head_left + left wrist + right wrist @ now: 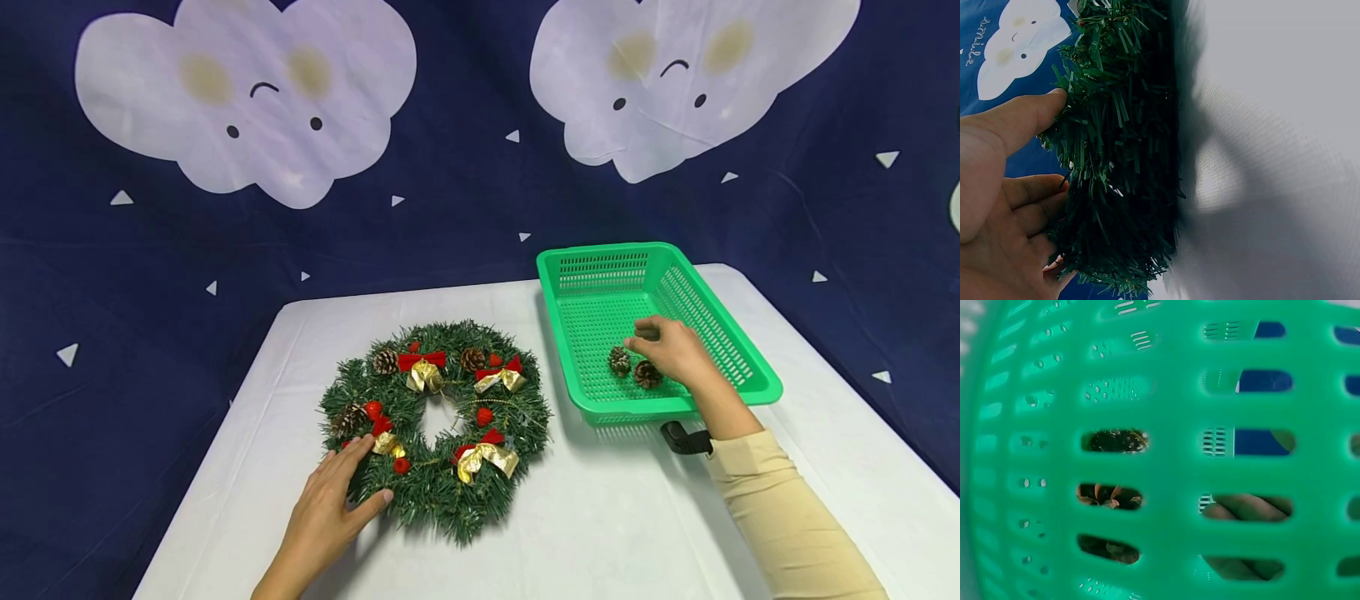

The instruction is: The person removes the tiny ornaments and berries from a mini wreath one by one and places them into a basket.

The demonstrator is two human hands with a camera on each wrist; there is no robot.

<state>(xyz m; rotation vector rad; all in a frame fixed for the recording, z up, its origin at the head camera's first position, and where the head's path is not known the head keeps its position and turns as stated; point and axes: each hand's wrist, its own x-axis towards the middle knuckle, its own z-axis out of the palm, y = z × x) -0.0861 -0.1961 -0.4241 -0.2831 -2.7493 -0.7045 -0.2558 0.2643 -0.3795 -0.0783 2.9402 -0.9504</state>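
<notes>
We touch the wreath (450,504) with our left hand (327,500), fingers spread; two pine cones (647,375) lie just beside our right hand (675,352), fingers loosely parted.

Pale, script-style lettering (977,41) that appears to read "smile" stands on the blue backdrop (971,92) at about 10 o'clock in the left wrist view, close to the edge of the frame and on the 9 o'clock side of a white cloud (1029,37), just apart from its outline. Slender and small, the letters lie turned on their sides, following one another in a slanting column along a line from about 1 o'clock to 7 o'clock, with the exact form of each stroke too soft to make out.
</notes>
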